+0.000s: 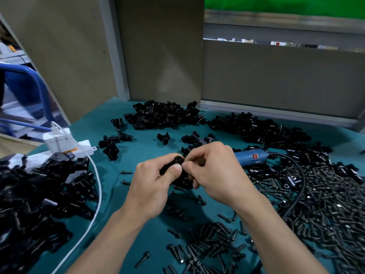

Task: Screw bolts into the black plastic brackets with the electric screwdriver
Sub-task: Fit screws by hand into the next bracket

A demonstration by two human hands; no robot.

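Both hands are meeting over the teal surface (138, 143): left hand (152, 186) is gripping a black plastic bracket (176, 165), right hand (215, 173) fingers are pinched together at its top hole. The blue electric screwdriver (250, 158) is lying just right of the bracket, and loose bolts (325, 210) are piling up further right.

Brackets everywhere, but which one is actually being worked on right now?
The black bracket held off the table between the left hand and right hand. All the others lie loose in heaps on the green mat.
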